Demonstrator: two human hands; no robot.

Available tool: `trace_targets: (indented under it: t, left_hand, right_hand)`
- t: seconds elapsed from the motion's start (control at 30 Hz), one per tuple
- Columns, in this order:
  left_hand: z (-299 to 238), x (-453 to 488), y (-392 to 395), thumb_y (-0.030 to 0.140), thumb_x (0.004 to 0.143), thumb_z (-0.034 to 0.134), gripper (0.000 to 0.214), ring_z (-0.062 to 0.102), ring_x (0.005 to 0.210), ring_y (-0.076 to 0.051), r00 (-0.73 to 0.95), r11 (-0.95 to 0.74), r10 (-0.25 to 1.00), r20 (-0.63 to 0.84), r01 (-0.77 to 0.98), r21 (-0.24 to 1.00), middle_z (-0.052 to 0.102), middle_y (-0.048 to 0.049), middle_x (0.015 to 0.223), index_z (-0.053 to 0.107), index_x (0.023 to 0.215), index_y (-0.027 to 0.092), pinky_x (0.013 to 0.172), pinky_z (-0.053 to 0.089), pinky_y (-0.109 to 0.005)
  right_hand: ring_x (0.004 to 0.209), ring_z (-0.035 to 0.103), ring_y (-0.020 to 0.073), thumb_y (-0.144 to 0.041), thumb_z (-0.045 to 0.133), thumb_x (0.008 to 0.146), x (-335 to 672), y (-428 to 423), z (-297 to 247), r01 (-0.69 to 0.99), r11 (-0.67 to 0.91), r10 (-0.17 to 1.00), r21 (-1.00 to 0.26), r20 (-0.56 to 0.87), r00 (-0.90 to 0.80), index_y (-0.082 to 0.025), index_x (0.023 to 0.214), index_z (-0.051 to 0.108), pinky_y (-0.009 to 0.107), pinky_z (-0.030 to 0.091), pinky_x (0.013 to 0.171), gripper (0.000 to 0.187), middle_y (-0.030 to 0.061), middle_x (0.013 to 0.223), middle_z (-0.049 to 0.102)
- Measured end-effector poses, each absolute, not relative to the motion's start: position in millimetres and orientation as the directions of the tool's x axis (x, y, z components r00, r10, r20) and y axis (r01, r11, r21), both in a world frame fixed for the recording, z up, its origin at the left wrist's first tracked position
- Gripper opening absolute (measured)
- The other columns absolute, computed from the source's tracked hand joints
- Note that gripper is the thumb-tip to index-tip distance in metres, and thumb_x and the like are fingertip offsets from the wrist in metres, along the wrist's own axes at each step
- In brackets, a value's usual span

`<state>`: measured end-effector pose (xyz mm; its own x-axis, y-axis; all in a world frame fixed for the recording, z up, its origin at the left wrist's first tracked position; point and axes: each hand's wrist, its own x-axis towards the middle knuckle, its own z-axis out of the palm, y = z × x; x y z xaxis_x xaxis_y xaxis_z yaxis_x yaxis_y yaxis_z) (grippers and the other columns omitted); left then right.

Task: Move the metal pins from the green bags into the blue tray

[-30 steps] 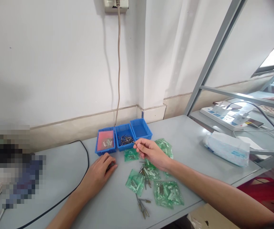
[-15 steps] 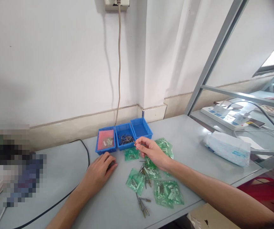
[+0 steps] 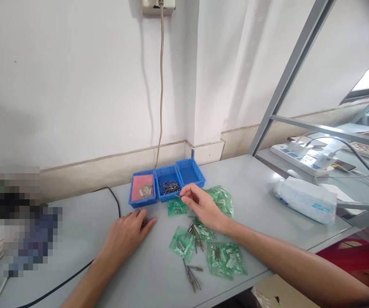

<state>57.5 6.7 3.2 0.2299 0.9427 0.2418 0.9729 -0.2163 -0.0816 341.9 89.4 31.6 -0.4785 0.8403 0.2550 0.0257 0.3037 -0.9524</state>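
Note:
My right hand [image 3: 200, 203] hovers just in front of the middle blue bin [image 3: 168, 187], its fingertips pinching a small metal pin [image 3: 178, 196]. That bin holds several dark metal pins. My left hand [image 3: 127, 233] lies flat on the grey table [image 3: 261, 188], fingers stretched over a small dark part by the left blue bin [image 3: 142, 191], which has a pink liner and a few small pieces. The right blue bin [image 3: 189, 172] looks bare inside. Green plastic bags [image 3: 225, 259] of pins and loose pins [image 3: 192, 275] lie below my right wrist.
A black cable [image 3: 114, 201] curves across the table's left side. A white wrapped packet [image 3: 306, 199] lies at the right. A grey metal frame [image 3: 287, 77] rises beyond it, with a power strip [image 3: 300, 156] behind. A cord [image 3: 160, 85] hangs down the wall.
My right hand has shifted slightly left and down toward the middle bin's front edge, with the pin still pinched. My left hand has slid a little to the left and flattened.

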Motion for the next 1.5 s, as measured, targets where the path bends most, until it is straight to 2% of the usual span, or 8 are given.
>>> trace_targets:
  t: [0.23,0.4,0.73,0.87,1.0,1.13,1.33,1.5]
  left_hand:
    - [3,60,8,0.047,0.112,0.037,0.035,0.069,0.074,-0.021,0.25,-0.251,0.953,0.172,0.968,-0.013,0.069,-0.001,0.086,0.055,0.092,0.024,0.057,0.027,-0.03]
    - [3,60,8,0.046,0.112,0.038,0.032,0.068,0.076,-0.019,0.274,-0.292,0.945,0.18,0.953,0.085,0.069,-0.0003,0.089,0.054,0.094,0.024,0.06,0.034,-0.029]
    - [9,64,11,0.047,0.11,0.044,0.029,0.067,0.08,-0.018,0.287,-0.333,0.936,0.202,0.909,0.25,0.068,0.0,0.094,0.056,0.096,0.024,0.067,0.045,-0.028]
    - [7,67,11,0.046,0.11,0.047,0.025,0.067,0.085,-0.019,0.317,-0.374,0.92,0.231,0.886,0.274,0.067,-0.0009,0.099,0.058,0.101,0.025,0.072,0.048,-0.03]
    - [4,68,10,0.043,0.109,0.049,0.021,0.067,0.089,-0.019,0.33,-0.394,0.912,0.242,0.868,0.303,0.066,-0.0011,0.102,0.06,0.106,0.025,0.075,0.05,-0.03]
    - [2,67,11,0.042,0.11,0.047,0.023,0.066,0.093,-0.019,0.337,-0.407,0.908,0.25,0.854,0.325,0.065,-0.002,0.105,0.061,0.109,0.025,0.081,0.052,-0.032]
    - [0,68,9,0.038,0.112,0.044,0.023,0.065,0.099,-0.019,0.368,-0.448,0.889,0.273,0.819,0.358,0.064,-0.0038,0.109,0.063,0.114,0.024,0.089,0.054,-0.035]
    - [0,70,9,0.036,0.112,0.042,0.025,0.065,0.1,-0.019,0.372,-0.467,0.879,0.3,0.798,0.381,0.065,-0.0048,0.111,0.063,0.118,0.025,0.091,0.055,-0.036]
  right_hand:
    - [0.059,0.049,0.0106,-0.041,0.053,0.105,341,100,27,-0.056,0.144,0.872,-0.988,0.154,-0.464,-0.024,0.103,0.055,0.026,0.035,0.055,0.017,-0.0035,0.086,0.051]
    - [0.06,0.05,0.013,-0.037,0.049,0.107,342,101,24,0.067,0.229,0.884,-0.971,0.178,-0.433,-0.023,0.104,0.064,0.028,0.04,0.057,0.021,-0.0021,0.08,0.05]
    - [0.069,0.058,0.0122,-0.035,0.049,0.109,335,97,19,0.164,0.422,0.825,-0.892,0.302,-0.477,-0.034,0.143,0.059,0.035,0.055,0.068,0.036,0.0093,0.142,0.051]
    - [0.075,0.058,0.0147,-0.035,0.062,0.103,338,95,25,0.227,0.507,0.786,-0.832,0.338,-0.517,-0.028,0.128,0.064,0.034,0.052,0.075,0.026,0.0066,0.122,0.06]
    - [0.078,0.06,0.0173,-0.044,0.076,0.096,344,95,30,0.266,0.694,0.575,-0.669,0.294,-0.764,-0.023,0.101,0.069,0.035,0.043,0.083,0.023,-0.0012,0.086,0.064]
    - [0.09,0.064,0.0189,-0.046,0.079,0.094,346,97,24,0.263,0.802,0.46,-0.536,0.276,-0.844,-0.022,0.107,0.069,0.035,0.038,0.089,0.029,0.0015,0.102,0.069]
    - [0.093,0.064,0.0191,-0.043,0.067,0.103,347,99,20,0.266,0.841,0.43,-0.472,0.283,-0.857,-0.021,0.103,0.069,0.034,0.036,0.089,0.021,0.0012,0.096,0.07]
    - [0.079,0.061,0.0173,-0.04,0.072,0.1,351,103,28,0.267,0.835,0.434,-0.482,0.278,-0.857,-0.021,0.1,0.072,0.034,0.036,0.085,0.018,-0.0018,0.081,0.066]
